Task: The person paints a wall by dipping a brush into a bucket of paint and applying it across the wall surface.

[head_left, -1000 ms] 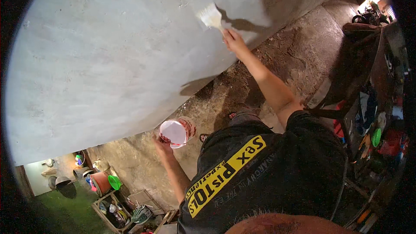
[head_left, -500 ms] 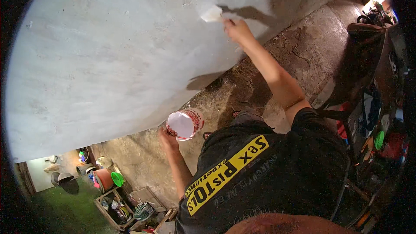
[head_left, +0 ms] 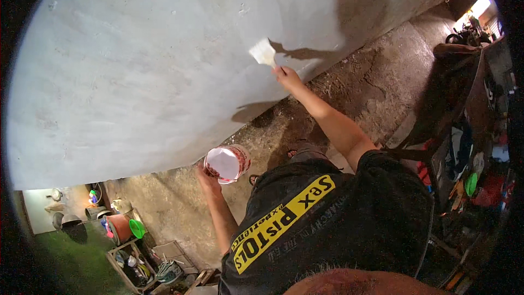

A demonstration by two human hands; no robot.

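Note:
My right hand (head_left: 286,76) is closed round the handle of a wide paintbrush (head_left: 263,52) with pale bristles. The brush is raised in front of the pale grey-white wall (head_left: 136,87); I cannot tell whether its bristles touch the surface. Lower down, my left hand (head_left: 208,179) grips the rim of a white and red bucket (head_left: 240,163). White paint (head_left: 223,164) shows inside the bucket, which is tilted with its mouth toward the wall. Most of the left fingers are hidden at the bucket's side.
Rough concrete floor (head_left: 349,85) runs along the wall's foot. At the lower left are a wooden crate (head_left: 116,265) of odds and ends, an orange bucket (head_left: 118,228) and a green basin (head_left: 137,229). A dark draped cover (head_left: 456,98) and clutter line the right, with a motorbike (head_left: 468,34) beyond.
My right hand and the brush have come down and nearer the bucket, with the bristles now pointing up and left. The left hand keeps its hold on the bucket.

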